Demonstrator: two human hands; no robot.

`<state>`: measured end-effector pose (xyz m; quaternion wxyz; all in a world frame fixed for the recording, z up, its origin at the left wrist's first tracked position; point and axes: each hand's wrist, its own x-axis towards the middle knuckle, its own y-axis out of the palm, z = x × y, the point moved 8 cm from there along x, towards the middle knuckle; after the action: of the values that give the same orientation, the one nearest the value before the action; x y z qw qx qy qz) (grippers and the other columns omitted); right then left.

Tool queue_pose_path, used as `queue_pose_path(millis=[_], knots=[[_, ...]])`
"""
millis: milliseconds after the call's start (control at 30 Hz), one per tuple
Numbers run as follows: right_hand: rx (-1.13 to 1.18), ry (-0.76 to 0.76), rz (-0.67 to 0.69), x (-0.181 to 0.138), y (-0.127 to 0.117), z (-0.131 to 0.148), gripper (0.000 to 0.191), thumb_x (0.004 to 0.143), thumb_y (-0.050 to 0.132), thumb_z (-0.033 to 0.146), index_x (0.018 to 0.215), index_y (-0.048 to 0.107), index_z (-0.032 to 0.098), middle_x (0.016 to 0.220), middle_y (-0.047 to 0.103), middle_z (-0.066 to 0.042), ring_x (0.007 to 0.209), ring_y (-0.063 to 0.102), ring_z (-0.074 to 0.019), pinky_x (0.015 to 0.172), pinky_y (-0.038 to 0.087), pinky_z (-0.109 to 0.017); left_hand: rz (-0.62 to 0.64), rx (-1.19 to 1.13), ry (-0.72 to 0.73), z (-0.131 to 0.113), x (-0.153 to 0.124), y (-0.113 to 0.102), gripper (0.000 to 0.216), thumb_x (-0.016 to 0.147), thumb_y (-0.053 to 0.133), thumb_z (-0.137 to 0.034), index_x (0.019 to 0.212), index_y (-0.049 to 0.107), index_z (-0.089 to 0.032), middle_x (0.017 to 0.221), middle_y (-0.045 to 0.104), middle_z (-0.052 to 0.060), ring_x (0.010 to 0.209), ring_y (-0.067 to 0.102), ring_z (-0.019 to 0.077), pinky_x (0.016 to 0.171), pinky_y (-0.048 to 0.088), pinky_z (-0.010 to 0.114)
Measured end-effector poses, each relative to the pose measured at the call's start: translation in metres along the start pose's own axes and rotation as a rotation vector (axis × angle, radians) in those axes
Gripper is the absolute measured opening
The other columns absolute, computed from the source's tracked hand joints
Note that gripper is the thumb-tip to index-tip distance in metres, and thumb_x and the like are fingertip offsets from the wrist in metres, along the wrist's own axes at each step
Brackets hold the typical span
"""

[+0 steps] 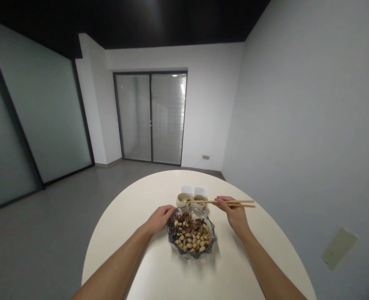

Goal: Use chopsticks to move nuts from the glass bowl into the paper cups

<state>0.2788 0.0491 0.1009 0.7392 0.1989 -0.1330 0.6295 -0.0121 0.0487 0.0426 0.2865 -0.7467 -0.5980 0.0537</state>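
A glass bowl (173, 243) with a wavy rim sits on the round white table (159, 275), filled with mixed pale and dark nuts (191, 235). My left hand (160, 218) rests against the bowl's left rim, fingers curled on it. My right hand (233, 211) holds a pair of wooden chopsticks (245, 203) level, their tips pointing left over two small cups (183, 198) (200, 199) just behind the bowl.
The table's far edge curves close behind the cups. A grey wall runs along the right side. Grey floor, glass partitions and a blind-covered glass door lie beyond.
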Motion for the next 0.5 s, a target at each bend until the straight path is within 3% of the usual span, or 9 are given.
queue_pose_path(millis=[333,500], knots=[[0.048,-0.033,-0.056,0.005,-0.011,-0.003,0.035,0.067,0.084,0.047,0.083,0.076,0.016,0.083,0.077,-0.009,0.076,0.075,-0.0257,0.082,0.063,-0.047,-0.005,0.043,0.007,0.002,0.001,0.0,0.05,0.095,0.038,-0.054,0.096,0.072,-0.018,0.094,0.074,0.005,0.089,0.063,0.0224,0.083,0.047,0.03],[0.027,-0.099,-0.176,0.007,-0.022,-0.003,0.035,0.069,0.082,0.048,0.084,0.076,0.016,0.085,0.076,-0.009,0.081,0.074,-0.0263,0.087,0.06,-0.049,-0.001,0.043,0.012,0.001,0.001,0.0,0.051,0.095,0.038,-0.054,0.097,0.072,-0.017,0.094,0.074,0.005,0.088,0.063,0.0222,0.083,0.047,0.03]])
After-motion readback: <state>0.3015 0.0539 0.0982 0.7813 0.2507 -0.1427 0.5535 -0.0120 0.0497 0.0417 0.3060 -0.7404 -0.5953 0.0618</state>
